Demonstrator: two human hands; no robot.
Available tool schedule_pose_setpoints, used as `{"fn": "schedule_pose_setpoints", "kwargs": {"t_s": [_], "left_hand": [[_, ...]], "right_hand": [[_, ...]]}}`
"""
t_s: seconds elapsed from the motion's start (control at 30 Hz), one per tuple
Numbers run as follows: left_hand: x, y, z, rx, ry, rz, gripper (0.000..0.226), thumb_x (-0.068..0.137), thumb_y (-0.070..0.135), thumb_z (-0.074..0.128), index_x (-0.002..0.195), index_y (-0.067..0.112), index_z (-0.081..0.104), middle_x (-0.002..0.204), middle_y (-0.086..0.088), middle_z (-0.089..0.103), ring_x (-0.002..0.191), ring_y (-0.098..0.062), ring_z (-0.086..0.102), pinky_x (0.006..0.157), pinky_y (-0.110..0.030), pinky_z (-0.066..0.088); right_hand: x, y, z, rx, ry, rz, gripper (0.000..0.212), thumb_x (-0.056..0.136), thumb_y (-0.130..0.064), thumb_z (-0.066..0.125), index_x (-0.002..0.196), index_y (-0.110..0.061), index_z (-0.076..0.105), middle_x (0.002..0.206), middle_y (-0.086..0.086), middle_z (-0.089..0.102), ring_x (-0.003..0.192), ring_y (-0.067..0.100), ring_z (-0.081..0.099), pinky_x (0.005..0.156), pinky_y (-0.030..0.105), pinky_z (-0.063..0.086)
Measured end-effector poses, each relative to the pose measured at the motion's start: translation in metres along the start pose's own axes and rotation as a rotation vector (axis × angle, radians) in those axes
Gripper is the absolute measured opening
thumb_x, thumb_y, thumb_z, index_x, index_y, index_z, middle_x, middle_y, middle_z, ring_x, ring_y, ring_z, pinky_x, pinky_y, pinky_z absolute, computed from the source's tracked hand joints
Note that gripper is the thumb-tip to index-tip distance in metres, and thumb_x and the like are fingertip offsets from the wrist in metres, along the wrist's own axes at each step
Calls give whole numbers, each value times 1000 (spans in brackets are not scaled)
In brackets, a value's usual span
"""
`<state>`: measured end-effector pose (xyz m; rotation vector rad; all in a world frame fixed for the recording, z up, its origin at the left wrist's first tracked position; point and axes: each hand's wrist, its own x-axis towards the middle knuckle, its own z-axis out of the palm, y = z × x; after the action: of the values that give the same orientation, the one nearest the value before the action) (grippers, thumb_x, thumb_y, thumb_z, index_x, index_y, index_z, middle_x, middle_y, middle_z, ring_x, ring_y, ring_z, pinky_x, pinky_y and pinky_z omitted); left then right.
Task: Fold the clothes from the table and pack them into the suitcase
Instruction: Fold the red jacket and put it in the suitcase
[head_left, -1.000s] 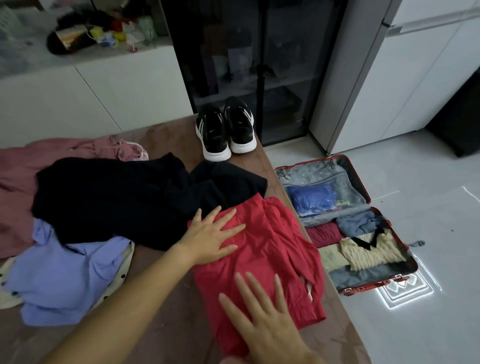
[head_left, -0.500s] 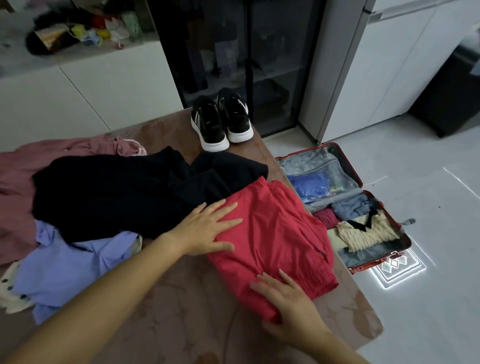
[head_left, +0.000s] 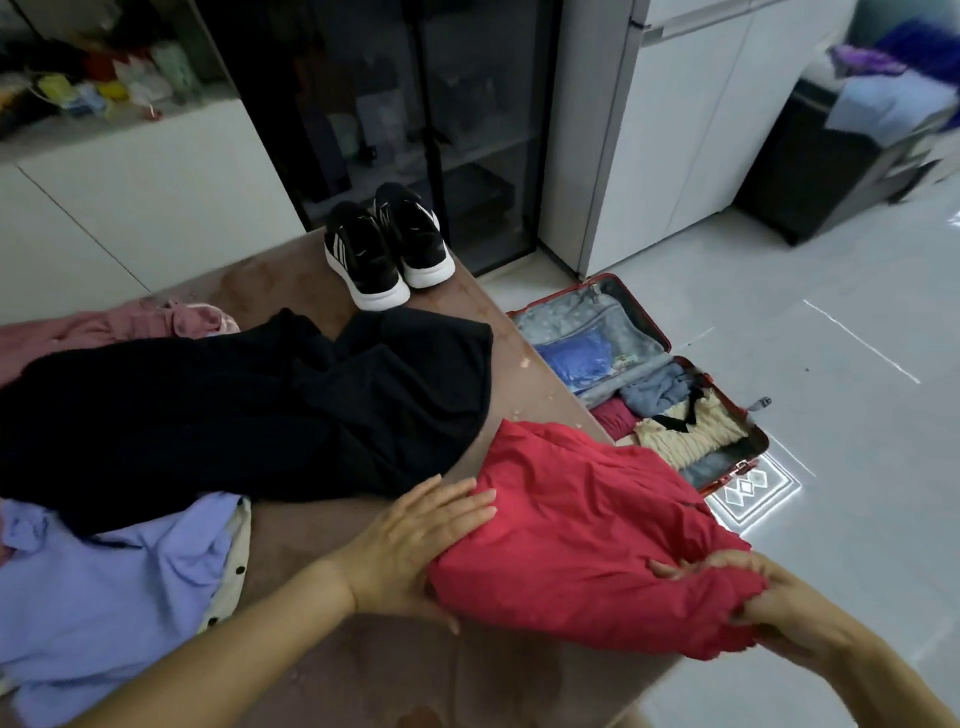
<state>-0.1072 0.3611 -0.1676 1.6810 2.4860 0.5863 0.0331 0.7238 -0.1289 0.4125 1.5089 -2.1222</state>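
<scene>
Left hand and right hand each grasp an end of red garment, tabletop 4 o'clock.

Table: pair of shoes at far edge; loose clothes heap across left and middle; folded garment overhanging near-right edge. Suitcase: open on floor, right of table, apparently part-filled with clothes.
</scene>
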Motion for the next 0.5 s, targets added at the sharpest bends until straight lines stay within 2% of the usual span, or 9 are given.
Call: {"fn": "schedule_pose_setpoints", "kwargs": {"t_s": [0.1, 0.13, 0.17, 0.23, 0.3, 0.33, 0.4, 0.47, 0.5], "left_hand": [[16, 6, 8, -155, 58, 30, 68, 73, 54, 73, 129, 25, 50, 147, 5, 42, 141, -17, 31, 112, -47, 23], [16, 7, 10, -185, 68, 52, 58, 74, 48, 73, 123, 23, 55, 143, 5, 47, 139, -17, 34, 112, -46, 24], [15, 9, 10, -208, 75, 70, 50, 76, 45, 70, 118, 21, 58, 139, 4, 51, 137, -16, 38, 113, -45, 24], [6, 13, 9, -245, 103, 58, 45, 80, 44, 65, 116, 17, 61, 132, 4, 58, 131, -13, 46, 114, -43, 26], [-7, 14, 10, -271, 139, -24, 49, 78, 42, 67, 119, 15, 63, 127, 8, 61, 124, -7, 51, 112, -41, 29], [-13, 15, 12, -275, 159, -71, 51, 76, 40, 68, 120, 15, 63, 125, 10, 62, 121, -5, 54, 110, -40, 33], [-23, 18, 16, -286, 214, -156, 47, 80, 46, 65, 119, 19, 63, 124, 19, 60, 115, -2, 57, 105, -38, 39], [-28, 26, 19, -342, 280, -265, 46, 82, 59, 58, 122, 37, 56, 125, 34, 52, 111, 0, 57, 103, -24, 41], [-28, 32, 19, -413, 319, -347, 48, 78, 64, 58, 122, 47, 52, 124, 39, 51, 110, 3, 56, 99, -17, 42]], "right_hand": [[-5, 0, -4, -53, 75, -33, 45, 37, 3, 82, 81, -4, 75, 97, 22, 71, 83, 30, 69, 65, 32, 55], [-7, 1, -5, -104, 107, -58, 45, 46, 1, 84, 90, -6, 75, 102, 24, 69, 84, 32, 66, 70, 35, 53], [-9, 0, -4, -160, 157, -99, 42, 61, 8, 75, 99, -8, 73, 109, 25, 66, 87, 32, 64, 73, 38, 50], [-15, 3, 0, -291, 284, -171, 53, 78, 19, 56, 116, -16, 64, 117, 18, 64, 94, 25, 64, 74, 31, 51], [-22, 12, 10, -251, 360, -274, 56, 82, 5, 62, 128, -26, 53, 121, 5, 65, 103, 15, 65, 77, 22, 53], [-26, 17, 16, -267, 349, -314, 66, 79, -2, 70, 132, -33, 48, 124, 1, 63, 108, 12, 63, 81, 22, 53], [-28, 31, 24, -463, 334, -343, 91, 64, -15, 79, 140, -42, 35, 135, -11, 52, 119, 4, 54, 92, 19, 48], [-22, 41, 29, -594, 407, -366, 104, 52, -41, 85, 140, -46, 30, 133, -36, 42, 119, -13, 45, 92, 6, 40], [-19, 41, 32, -606, 480, -391, 101, 49, -60, 81, 136, -52, 30, 129, -43, 40, 115, -18, 44, 90, 1, 37]]}}
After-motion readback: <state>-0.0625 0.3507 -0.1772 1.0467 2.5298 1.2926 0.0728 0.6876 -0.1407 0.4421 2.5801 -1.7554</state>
